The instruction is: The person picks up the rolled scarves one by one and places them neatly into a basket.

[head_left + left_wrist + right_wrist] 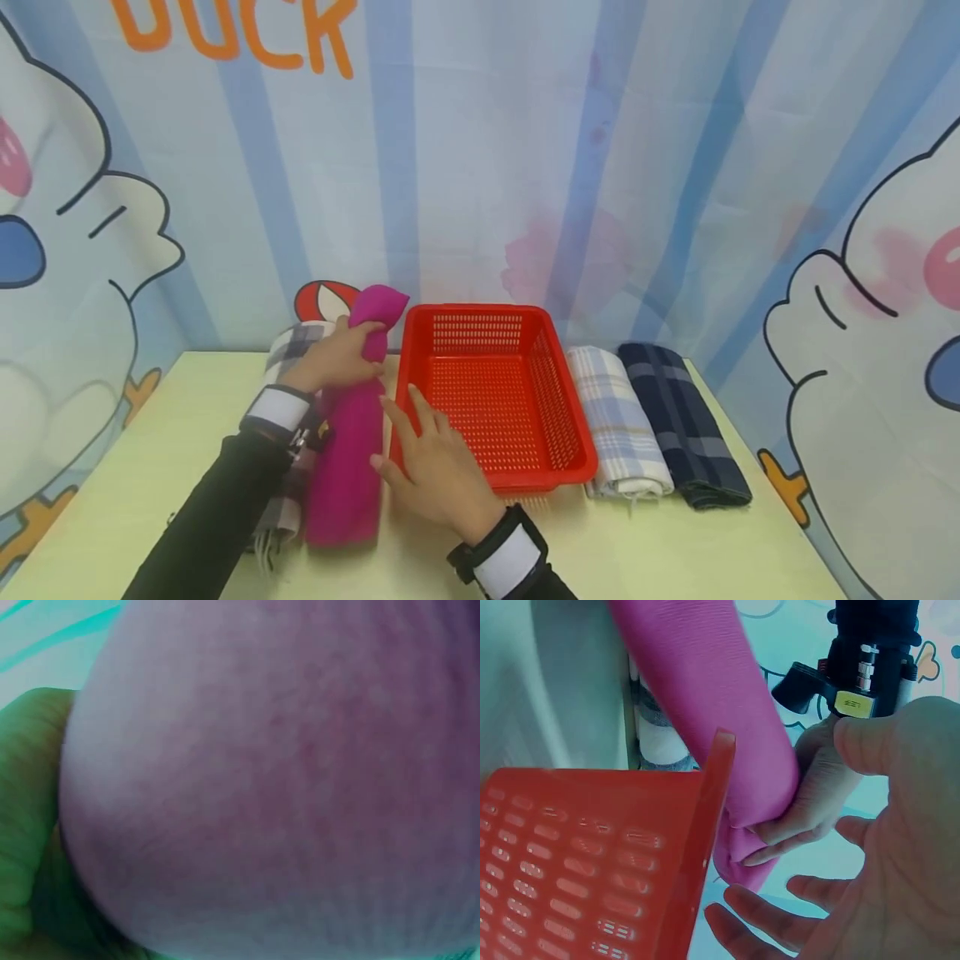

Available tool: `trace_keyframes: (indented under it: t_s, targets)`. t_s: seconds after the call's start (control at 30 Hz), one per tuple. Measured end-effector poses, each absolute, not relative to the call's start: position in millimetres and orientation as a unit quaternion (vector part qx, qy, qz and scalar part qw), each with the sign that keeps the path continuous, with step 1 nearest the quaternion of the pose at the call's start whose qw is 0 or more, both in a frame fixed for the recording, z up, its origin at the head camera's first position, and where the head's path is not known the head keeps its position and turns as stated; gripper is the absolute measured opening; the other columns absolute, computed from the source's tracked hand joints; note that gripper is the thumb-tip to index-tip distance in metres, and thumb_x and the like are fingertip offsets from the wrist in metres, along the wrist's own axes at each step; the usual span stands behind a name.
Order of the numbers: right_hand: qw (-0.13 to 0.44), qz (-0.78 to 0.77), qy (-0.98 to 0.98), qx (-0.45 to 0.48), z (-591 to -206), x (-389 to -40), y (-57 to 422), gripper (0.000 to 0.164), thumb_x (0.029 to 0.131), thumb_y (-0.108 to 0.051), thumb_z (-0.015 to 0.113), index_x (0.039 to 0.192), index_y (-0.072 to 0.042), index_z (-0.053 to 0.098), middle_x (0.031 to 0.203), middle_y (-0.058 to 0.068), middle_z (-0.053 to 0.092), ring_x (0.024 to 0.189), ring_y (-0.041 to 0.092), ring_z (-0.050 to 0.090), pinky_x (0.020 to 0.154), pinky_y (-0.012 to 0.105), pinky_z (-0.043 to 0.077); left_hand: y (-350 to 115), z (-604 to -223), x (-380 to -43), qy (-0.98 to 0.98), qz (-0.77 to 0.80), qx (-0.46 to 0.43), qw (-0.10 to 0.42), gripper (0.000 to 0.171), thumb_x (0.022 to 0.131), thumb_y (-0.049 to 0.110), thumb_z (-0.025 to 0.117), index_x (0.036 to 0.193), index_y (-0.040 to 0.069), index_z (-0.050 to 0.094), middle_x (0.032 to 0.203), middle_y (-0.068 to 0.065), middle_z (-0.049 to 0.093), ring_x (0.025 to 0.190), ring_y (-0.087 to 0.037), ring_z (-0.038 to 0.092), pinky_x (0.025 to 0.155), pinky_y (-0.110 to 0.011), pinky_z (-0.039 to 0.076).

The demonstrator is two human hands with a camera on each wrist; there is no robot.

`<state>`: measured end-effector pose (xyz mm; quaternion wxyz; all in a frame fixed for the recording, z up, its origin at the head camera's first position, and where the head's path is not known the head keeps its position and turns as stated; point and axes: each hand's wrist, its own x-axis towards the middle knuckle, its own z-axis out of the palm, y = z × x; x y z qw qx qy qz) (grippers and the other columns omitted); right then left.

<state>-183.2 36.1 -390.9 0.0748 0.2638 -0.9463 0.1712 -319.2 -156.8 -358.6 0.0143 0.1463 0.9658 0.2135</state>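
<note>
Gripping the pink cloth (345, 483) near its far end, the left hand (341, 358) holds it left of the red basket (491, 400); the right hand's (444, 471) fingers are spread, gripping nothing. Judged early: cloth grasped, not yet inside; three checked cloths (624, 425) also outside.

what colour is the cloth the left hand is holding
The cloth is plain magenta pink, showing best in the head view.
</note>
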Motion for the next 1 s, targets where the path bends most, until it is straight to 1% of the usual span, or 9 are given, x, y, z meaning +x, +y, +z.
trace_keyframes:
  t_s: [0.13, 0.33, 0.5, 0.6, 0.73, 0.83, 1.0]
  targets:
    - [0.074, 0.177, -0.945, 0.264, -393.1, -185.8, 33.2, 0.07, 0.102, -0.051, 0.043, 0.16, -0.025, 0.016, 0.166, 0.017, 0.018, 0.138, 0.04, 0.047, 0.11, 0.053, 0.045, -157.2, -357.7, -318.9, 0.964, 0.223, 0.145, 0.01, 0.075, 0.084, 0.026, 0.073, 0.149, 0.008, 0.04, 0.131, -0.026, 0.047, 0.104, -0.036, 0.061, 0.077, -0.052, 0.061]
    - [0.076, 0.19, -0.945, 0.256, -391.7, -190.4, 30.4, 0.07, 0.102, -0.05, 0.043, 0.16, -0.024, 0.015, 0.164, 0.019, 0.02, 0.139, 0.041, 0.047, 0.108, 0.053, 0.047, -158.2, -358.6, -321.3, 0.957, 0.254, 0.138, -0.001, 0.076, 0.084, 0.028, 0.074, 0.149, 0.011, 0.039, 0.129, -0.023, 0.047, 0.107, -0.037, 0.06, 0.079, -0.053, 0.061]
    - [0.052, 0.208, -0.946, 0.243, -390.3, -190.2, 26.5, 0.068, 0.102, -0.052, 0.04, 0.16, -0.026, 0.015, 0.165, 0.017, 0.02, 0.141, 0.041, 0.043, 0.108, 0.055, 0.046, -154.9, -351.8, -320.8, 0.953, 0.269, 0.142, -0.006, 0.073, 0.086, 0.027, 0.071, 0.149, 0.008, 0.04, 0.129, -0.026, 0.047, 0.11, -0.039, 0.058, 0.082, -0.056, 0.059]
    - [0.038, 0.223, -0.946, 0.233, -390.8, -190.0, 23.5, 0.068, 0.103, -0.053, 0.037, 0.16, -0.027, 0.014, 0.165, 0.016, 0.02, 0.143, 0.04, 0.042, 0.108, 0.054, 0.046, -151.9, -346.4, -320.6, 0.949, 0.277, 0.148, -0.012, 0.071, 0.088, 0.027, 0.068, 0.149, 0.006, 0.04, 0.129, -0.026, 0.051, 0.114, -0.039, 0.054, 0.084, -0.057, 0.058]
    - [0.013, 0.25, -0.942, 0.223, -391.9, -189.0, 20.4, 0.068, 0.102, -0.054, 0.037, 0.161, -0.027, 0.014, 0.165, 0.015, 0.022, 0.143, 0.041, 0.042, 0.109, 0.054, 0.045, -149.7, -341.8, -321.1, 0.947, 0.285, 0.15, -0.016, 0.07, 0.089, 0.026, 0.067, 0.15, 0.005, 0.039, 0.131, -0.027, 0.053, 0.118, -0.04, 0.05, 0.087, -0.058, 0.057]
    - [-0.006, 0.267, -0.938, 0.221, -392.9, -188.1, 18.7, 0.068, 0.102, -0.054, 0.036, 0.161, -0.026, 0.014, 0.164, 0.015, 0.026, 0.143, 0.041, 0.042, 0.112, 0.054, 0.043, -149.4, -340.7, -322.1, 0.945, 0.292, 0.148, -0.015, 0.069, 0.09, 0.026, 0.066, 0.15, 0.005, 0.039, 0.132, -0.027, 0.052, 0.118, -0.039, 0.05, 0.09, -0.059, 0.056]
    - [-0.01, 0.272, -0.936, 0.222, -396.3, -187.7, 15.8, 0.068, 0.103, -0.053, 0.035, 0.16, -0.024, 0.016, 0.159, 0.015, 0.036, 0.143, 0.036, 0.043, 0.113, 0.053, 0.042, -148.1, -338.7, -323.6, 0.94, 0.304, 0.152, -0.019, 0.066, 0.091, 0.024, 0.064, 0.149, 0.003, 0.04, 0.134, -0.028, 0.052, 0.12, -0.04, 0.049, 0.093, -0.06, 0.054]
